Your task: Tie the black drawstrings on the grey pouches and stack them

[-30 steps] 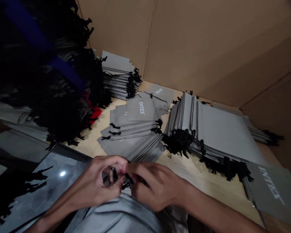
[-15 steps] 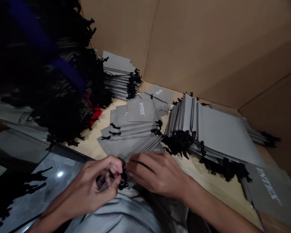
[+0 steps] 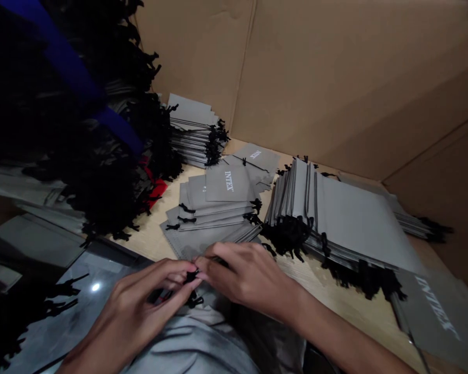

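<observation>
My left hand (image 3: 152,291) pinches a black drawstring cord (image 3: 192,275) between thumb and fingertips, low in the middle of the view. From the other side, my right hand (image 3: 245,272) meets it, its fingers closed at the same cord. Looped cord ends (image 3: 195,300) hang just below the fingertips. The bag they belong to is mostly hidden behind my hands. Right beyond my hands lie fanned grey drawstring bags (image 3: 210,213), some printed INTEX, with black knotted cords at their edges.
Thick stacks of grey bags (image 3: 359,218) stand on the right, and a smaller stack (image 3: 193,130) at the back. A tall black-corded heap (image 3: 113,171) with a blue strap (image 3: 74,67) crowds the left. Cardboard walls (image 3: 315,78) enclose the wooden tabletop (image 3: 167,249).
My hands have drawn together, and the left fingertips now pinch the cord tightly where they were more loosely curled. The view has tilted slightly.
</observation>
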Motion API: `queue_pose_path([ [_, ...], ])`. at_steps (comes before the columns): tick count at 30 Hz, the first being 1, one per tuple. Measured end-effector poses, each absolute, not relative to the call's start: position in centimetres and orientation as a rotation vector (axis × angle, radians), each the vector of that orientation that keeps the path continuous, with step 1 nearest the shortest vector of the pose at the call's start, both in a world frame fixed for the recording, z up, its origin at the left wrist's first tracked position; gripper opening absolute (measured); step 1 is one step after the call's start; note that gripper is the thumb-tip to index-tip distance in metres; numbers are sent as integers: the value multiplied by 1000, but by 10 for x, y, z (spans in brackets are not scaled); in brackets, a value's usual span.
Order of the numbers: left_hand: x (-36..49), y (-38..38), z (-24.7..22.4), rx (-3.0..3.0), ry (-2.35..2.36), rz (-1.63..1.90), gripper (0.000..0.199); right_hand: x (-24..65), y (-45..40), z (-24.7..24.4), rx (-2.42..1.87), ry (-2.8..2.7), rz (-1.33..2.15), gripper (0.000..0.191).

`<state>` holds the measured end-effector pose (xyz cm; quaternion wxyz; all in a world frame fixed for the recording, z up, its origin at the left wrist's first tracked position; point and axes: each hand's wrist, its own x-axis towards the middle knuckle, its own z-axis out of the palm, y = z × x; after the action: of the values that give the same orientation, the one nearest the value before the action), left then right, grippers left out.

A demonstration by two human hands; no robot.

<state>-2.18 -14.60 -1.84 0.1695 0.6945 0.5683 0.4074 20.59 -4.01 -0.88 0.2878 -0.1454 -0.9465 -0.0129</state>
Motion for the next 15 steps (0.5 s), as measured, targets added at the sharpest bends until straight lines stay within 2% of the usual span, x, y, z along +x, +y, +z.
queue_pose_path([
  [15,-29,-144,-3,1880,1619,1046,25,203,-33,-17,-391,-2475,2,20],
])
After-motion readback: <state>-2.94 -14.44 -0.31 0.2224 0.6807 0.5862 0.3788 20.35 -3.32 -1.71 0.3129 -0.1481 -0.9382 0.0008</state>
